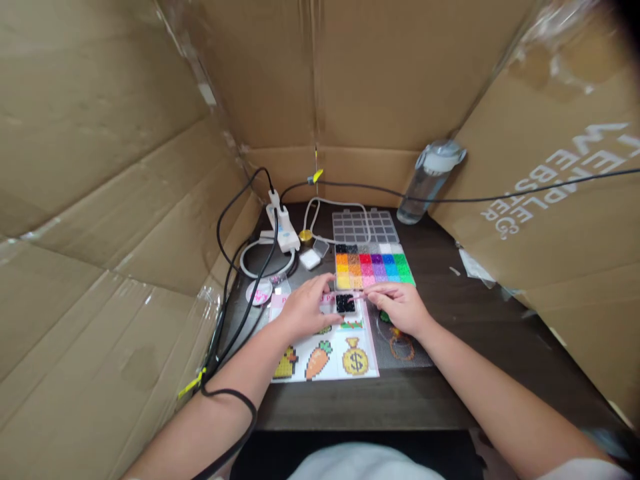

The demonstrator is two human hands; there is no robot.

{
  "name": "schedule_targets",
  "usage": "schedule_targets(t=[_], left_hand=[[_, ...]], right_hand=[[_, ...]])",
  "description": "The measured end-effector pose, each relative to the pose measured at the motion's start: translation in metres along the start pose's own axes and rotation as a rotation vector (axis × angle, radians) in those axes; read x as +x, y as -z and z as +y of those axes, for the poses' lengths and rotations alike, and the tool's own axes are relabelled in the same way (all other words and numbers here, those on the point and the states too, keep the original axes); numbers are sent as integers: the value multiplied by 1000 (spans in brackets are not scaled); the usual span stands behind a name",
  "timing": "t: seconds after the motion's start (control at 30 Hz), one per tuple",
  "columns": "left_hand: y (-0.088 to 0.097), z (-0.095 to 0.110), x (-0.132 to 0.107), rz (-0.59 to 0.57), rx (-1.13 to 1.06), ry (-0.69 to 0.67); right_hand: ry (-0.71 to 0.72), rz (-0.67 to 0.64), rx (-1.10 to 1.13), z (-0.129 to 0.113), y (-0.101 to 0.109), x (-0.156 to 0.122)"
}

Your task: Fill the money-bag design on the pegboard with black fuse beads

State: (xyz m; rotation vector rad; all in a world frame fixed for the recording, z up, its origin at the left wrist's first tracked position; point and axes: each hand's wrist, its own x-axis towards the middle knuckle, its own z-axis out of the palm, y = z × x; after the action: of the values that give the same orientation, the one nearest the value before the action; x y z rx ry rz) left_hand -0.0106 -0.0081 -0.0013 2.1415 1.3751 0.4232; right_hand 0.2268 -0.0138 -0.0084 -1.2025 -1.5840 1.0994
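- Curled right hand (pixel 400 308) sits just beside the black-bead tray (pixel 345 304); whether it holds anything cannot be told.
- Left hand (pixel 305 307) lies open beside the tray, on the pattern sheet (pixel 325 373).
- Money-bag picture (pixel 355 357) reads "$".

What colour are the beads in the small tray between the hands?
Black beads, head view.

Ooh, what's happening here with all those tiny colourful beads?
A person is busy with craft beads at a dark table. Their left hand lies on a pattern sheet showing a carrot and a money bag, next to a small tray of black beads. Their right hand is on its other side, over a pegboard. The box of colour-sorted beads sits just behind.
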Motion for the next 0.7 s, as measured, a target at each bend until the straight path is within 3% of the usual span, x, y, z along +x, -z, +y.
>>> schedule_targets(t=[0.37,0.7], left_hand=[[9,2,-9,40,-78,110],[13,18,-19,180,-214,61]], right_hand=[[-73,78,167,1,0,5],[-150,48,289,13,5,2]])
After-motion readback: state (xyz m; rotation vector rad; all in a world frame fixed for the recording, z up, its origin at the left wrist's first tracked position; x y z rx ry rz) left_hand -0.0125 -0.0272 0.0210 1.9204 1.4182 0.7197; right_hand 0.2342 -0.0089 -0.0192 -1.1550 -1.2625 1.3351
